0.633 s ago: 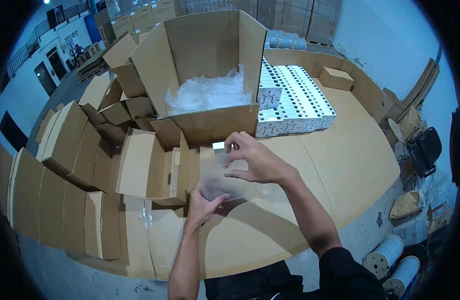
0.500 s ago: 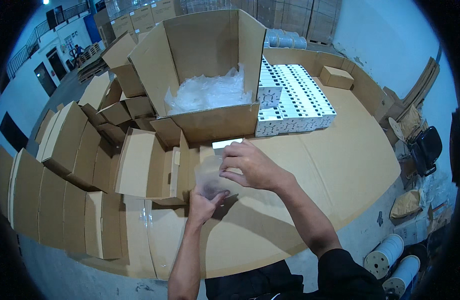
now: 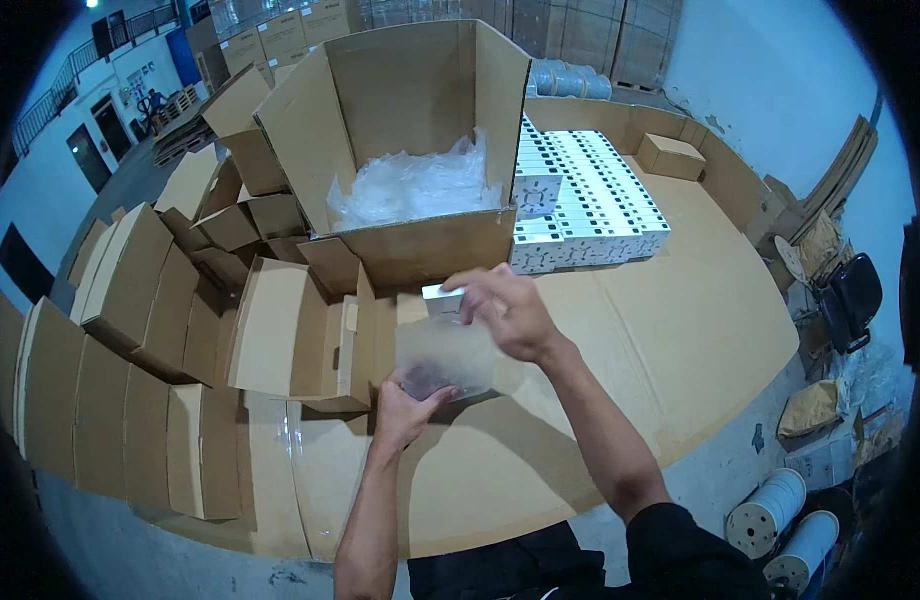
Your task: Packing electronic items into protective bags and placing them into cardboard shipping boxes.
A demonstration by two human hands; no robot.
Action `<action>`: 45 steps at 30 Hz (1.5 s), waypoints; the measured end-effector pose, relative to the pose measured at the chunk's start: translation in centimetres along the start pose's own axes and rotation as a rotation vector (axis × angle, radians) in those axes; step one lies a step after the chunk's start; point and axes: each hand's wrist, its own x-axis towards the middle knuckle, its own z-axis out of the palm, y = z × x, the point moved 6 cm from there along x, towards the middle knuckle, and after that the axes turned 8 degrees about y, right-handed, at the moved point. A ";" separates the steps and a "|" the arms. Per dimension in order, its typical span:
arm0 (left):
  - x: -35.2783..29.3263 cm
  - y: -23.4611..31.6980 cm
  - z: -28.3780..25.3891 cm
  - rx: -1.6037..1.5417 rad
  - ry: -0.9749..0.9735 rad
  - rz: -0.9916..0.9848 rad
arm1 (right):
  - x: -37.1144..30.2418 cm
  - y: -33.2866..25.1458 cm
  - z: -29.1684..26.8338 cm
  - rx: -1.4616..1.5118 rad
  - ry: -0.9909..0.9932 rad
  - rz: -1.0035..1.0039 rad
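Observation:
My left hand (image 3: 410, 408) grips the lower edge of a frosted translucent plastic bag (image 3: 442, 352), its thumb lying across the front. Through the film, the fingers behind show as a dark blur. At the bag's upper right is my right hand (image 3: 502, 308), smeared by motion, so whether its fingers pinch the film cannot be told. Just behind the bag and beside the right fingers, a small white box (image 3: 440, 299) is partly hidden. To the left stands an open brown carton (image 3: 305, 335).
A large open carton (image 3: 430, 250) holding crumpled clear plastic (image 3: 415, 185) stands behind my hands. Right of it are rows of white boxes (image 3: 605, 190). Several brown cartons (image 3: 110, 400) crowd the left side, and a small carton (image 3: 672, 157) sits at the far right.
The bag has spread out wider and flatter towards the right. My right hand has shifted slightly right and up, its fingers less tightly curled. The left hand keeps its hold.

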 end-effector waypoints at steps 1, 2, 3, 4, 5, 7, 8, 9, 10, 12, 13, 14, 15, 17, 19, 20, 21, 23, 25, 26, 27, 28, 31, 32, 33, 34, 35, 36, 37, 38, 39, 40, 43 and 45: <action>0.1 0.2 0.1 -0.021 -0.006 0.005 | -0.2 0.6 -0.1 -0.008 0.002 -0.001; 0.1 0.4 0.2 -0.026 -0.011 0.009 | -0.5 2.4 -0.9 0.274 0.176 0.131; 0.1 1.0 0.2 0.046 0.005 0.021 | -1.1 4.7 -1.4 0.559 0.351 0.265; 0.1 1.4 0.1 0.122 0.026 0.033 | -1.6 6.0 -1.5 0.550 0.370 0.257; 0.2 1.4 0.3 0.122 0.025 0.035 | -2.2 7.1 -0.9 0.550 0.372 0.255; 0.2 1.0 0.2 -0.008 0.038 0.005 | -3.3 8.3 0.3 0.397 0.408 0.246; 0.4 1.1 0.2 -0.006 0.036 0.007 | -3.8 8.8 0.7 0.276 0.334 0.265; 0.4 1.2 0.1 0.004 0.027 0.015 | -3.9 8.4 1.0 0.279 0.333 0.265; 0.4 1.4 0.1 0.015 0.019 0.024 | -3.9 8.1 1.5 0.238 0.295 0.289; 0.3 1.8 0.2 0.039 0.026 0.034 | -3.9 8.2 2.0 0.195 0.258 0.285; 0.2 2.1 0.4 0.062 0.030 0.046 | -4.0 8.6 1.9 0.194 0.259 0.284; 0.3 2.2 0.5 0.061 0.030 0.046 | -4.1 9.0 1.9 0.158 0.260 0.268; 0.3 2.3 0.5 0.043 0.025 0.045 | -4.1 9.2 2.0 0.125 0.261 0.253; 0.4 2.2 0.5 0.027 0.023 0.042 | -4.0 9.9 2.2 0.116 0.268 0.245; 0.5 2.1 0.4 0.105 0.011 0.048 | -3.8 9.8 2.3 0.106 0.274 0.242; 0.5 2.1 0.4 0.106 0.012 0.044 | -3.8 9.9 2.2 0.136 0.299 0.267; 0.6 2.3 0.5 0.079 -0.005 0.044 | -3.8 9.9 2.1 0.166 0.324 0.290; 0.6 2.2 0.7 0.054 -0.021 0.042 | -4.0 10.6 1.9 0.307 0.390 0.370; 0.7 2.1 0.6 0.087 -0.028 0.075 | -3.8 10.8 1.9 0.453 0.453 0.449; 0.7 2.1 0.5 0.089 -0.026 0.073 | -3.8 10.5 1.5 0.556 0.525 0.411; 0.6 2.5 0.6 0.097 -0.032 0.074 | -3.7 10.4 1.0 0.656 0.600 0.371; 0.6 2.7 0.7 0.105 -0.039 0.074 | -3.7 10.5 0.9 0.723 0.605 0.366; 0.6 2.2 0.6 0.061 -0.027 0.077 | -3.7 10.3 0.6 0.847 0.655 0.362; 0.5 2.2 0.6 0.061 -0.027 0.077 | -3.8 10.1 0.5 0.847 0.655 0.361; 0.5 2.1 0.6 0.048 -0.024 0.065 | -3.8 10.0 0.5 0.892 0.645 0.371; 0.5 2.0 0.6 0.035 -0.022 0.052 | -3.9 9.9 0.6 0.937 0.634 0.380; 0.5 2.0 0.6 0.035 -0.022 0.052 | -3.9 9.8 0.5 0.937 0.634 0.380; 0.5 2.1 0.6 0.037 -0.022 0.052 | -3.9 9.6 0.5 0.950 0.625 0.372; 0.5 2.2 0.6 0.039 -0.022 0.051 | -4.0 9.5 0.6 0.962 0.615 0.364; 0.5 2.0 0.6 0.038 -0.022 0.051 | -4.0 9.5 0.6 0.962 0.616 0.364; 0.6 1.9 0.6 0.033 -0.026 0.058 | -4.0 9.4 0.7 0.960 0.602 0.356; 0.6 1.8 0.6 0.028 -0.029 0.064 | -4.0 9.4 0.8 0.957 0.589 0.348; 0.5 2.4 0.7 0.027 -0.022 0.061 | -3.9 9.3 1.1 0.953 0.518 0.339; 0.7 2.5 0.5 0.053 -0.014 0.058 | -4.0 9.3 1.1 0.937 0.494 0.343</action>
